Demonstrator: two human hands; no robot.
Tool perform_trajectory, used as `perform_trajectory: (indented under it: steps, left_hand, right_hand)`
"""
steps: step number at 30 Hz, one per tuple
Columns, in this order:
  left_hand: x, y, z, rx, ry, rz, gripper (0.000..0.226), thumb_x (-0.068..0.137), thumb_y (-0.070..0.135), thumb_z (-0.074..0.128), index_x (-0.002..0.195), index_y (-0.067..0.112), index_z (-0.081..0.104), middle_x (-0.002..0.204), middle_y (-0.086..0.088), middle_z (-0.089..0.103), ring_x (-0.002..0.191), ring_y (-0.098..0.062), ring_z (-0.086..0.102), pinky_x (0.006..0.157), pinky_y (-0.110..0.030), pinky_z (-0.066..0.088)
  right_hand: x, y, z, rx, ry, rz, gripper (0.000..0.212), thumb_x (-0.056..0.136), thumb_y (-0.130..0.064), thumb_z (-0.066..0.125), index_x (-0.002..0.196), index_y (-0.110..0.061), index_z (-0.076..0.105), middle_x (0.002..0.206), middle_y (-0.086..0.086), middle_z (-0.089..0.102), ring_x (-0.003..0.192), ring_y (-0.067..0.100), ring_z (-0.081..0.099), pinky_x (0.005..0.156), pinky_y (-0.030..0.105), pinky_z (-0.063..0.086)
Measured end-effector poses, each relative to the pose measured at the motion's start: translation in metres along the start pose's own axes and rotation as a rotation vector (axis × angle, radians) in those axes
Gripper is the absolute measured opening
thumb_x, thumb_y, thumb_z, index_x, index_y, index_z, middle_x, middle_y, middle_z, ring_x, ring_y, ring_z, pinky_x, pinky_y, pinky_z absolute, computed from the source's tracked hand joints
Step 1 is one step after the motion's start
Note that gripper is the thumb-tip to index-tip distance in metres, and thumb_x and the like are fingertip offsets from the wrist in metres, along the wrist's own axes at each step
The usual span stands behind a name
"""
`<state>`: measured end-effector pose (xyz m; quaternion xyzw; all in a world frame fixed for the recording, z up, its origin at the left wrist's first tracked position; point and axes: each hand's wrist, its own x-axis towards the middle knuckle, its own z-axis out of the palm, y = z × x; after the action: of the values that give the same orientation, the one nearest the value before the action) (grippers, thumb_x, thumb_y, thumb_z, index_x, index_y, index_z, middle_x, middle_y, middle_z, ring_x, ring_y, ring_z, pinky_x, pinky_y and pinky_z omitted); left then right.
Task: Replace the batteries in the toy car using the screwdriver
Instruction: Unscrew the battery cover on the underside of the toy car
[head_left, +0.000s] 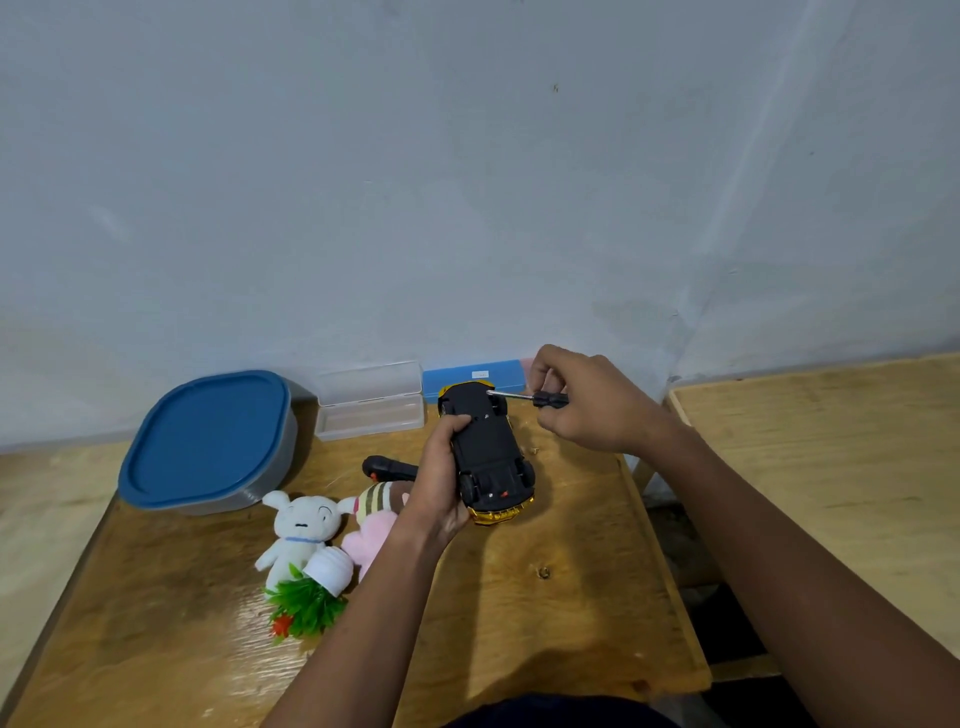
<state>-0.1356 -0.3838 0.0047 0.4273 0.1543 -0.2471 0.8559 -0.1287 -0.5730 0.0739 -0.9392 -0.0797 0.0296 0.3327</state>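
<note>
The toy car (488, 447) is yellow with a black underside and is turned belly-up above the wooden table (519, 597). My left hand (441, 483) grips it along its left side. My right hand (587, 400) holds a small screwdriver (535, 398) with a black handle. Its metal tip touches the far end of the car's underside. No batteries show.
A grey box with a blue lid (208, 441) stands at the back left. A clear case (371, 402) and a blue case (470, 376) lie by the wall. A black object (387, 467), plush toys (306, 530) and a small fake plant (311, 597) lie at the left. A second table (831, 467) is at the right.
</note>
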Motion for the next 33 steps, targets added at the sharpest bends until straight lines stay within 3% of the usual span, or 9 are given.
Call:
perform_trajectory:
  steps: [4,8,12,16,21,26,33]
  left_hand:
    - [0.0,-0.003,0.001,0.017,-0.026,-0.003,0.035,0.097,0.026,0.045,0.115,0.001,0.061,0.098,-0.02,0.065,0.083,-0.032,0.062,0.072,-0.04,0.058]
    - [-0.001,-0.005,0.002,0.08,-0.074,-0.006,0.033,0.1,0.023,0.04,0.111,0.003,0.064,0.089,-0.017,0.07,0.075,-0.028,0.067,0.067,-0.038,0.059]
    - [-0.003,-0.005,0.001,0.143,-0.076,0.0,0.033,0.1,0.024,0.041,0.116,0.004,0.063,0.092,-0.017,0.07,0.08,-0.029,0.066,0.072,-0.039,0.058]
    - [-0.003,-0.005,0.003,0.178,-0.058,0.002,0.038,0.099,0.026,0.044,0.123,0.002,0.06,0.092,-0.017,0.069,0.078,-0.029,0.067,0.072,-0.04,0.057]
    - [0.001,-0.009,0.001,0.189,-0.032,-0.002,0.048,0.096,0.03,0.049,0.133,-0.001,0.055,0.099,-0.02,0.067,0.086,-0.032,0.066,0.084,-0.045,0.053]
    - [0.003,-0.012,0.0,0.212,-0.039,-0.004,0.037,0.1,0.027,0.044,0.124,0.002,0.059,0.097,-0.017,0.067,0.081,-0.027,0.067,0.074,-0.038,0.056]
    - [0.01,-0.02,-0.003,0.214,-0.019,-0.044,0.041,0.099,0.029,0.047,0.129,0.003,0.059,0.103,-0.019,0.069,0.085,-0.029,0.069,0.075,-0.04,0.058]
  right_hand:
    - [-0.004,0.0,0.027,0.145,0.053,0.048,0.017,0.079,-0.018,0.073,0.091,-0.023,0.062,0.07,-0.01,0.062,0.068,0.007,0.058,0.068,0.034,0.05]
    - [-0.006,0.003,0.048,0.232,0.132,0.067,0.009,0.079,-0.023,0.078,0.088,-0.027,0.076,0.083,-0.008,0.072,0.082,0.01,0.065,0.077,0.034,0.054]
    - [-0.005,0.0,0.053,0.234,0.186,0.056,0.011,0.08,-0.023,0.078,0.091,-0.023,0.08,0.085,-0.008,0.076,0.083,0.009,0.068,0.076,0.03,0.054]
    - [-0.004,0.001,0.053,0.187,0.189,0.04,0.008,0.081,-0.025,0.078,0.089,-0.024,0.08,0.083,-0.006,0.076,0.078,0.01,0.067,0.071,0.03,0.055]
    - [-0.003,0.006,0.055,0.142,0.198,0.025,0.005,0.084,-0.025,0.074,0.084,-0.024,0.08,0.077,-0.006,0.074,0.073,0.01,0.065,0.065,0.028,0.05]
    - [-0.003,0.014,0.063,0.067,0.211,-0.036,0.01,0.088,-0.023,0.068,0.082,-0.022,0.075,0.072,-0.007,0.068,0.068,0.012,0.06,0.059,0.03,0.045]
    - [-0.012,0.031,0.076,0.106,0.245,-0.112,0.01,0.092,-0.023,0.059,0.085,-0.021,0.065,0.078,-0.008,0.061,0.074,0.012,0.056,0.064,0.037,0.049]
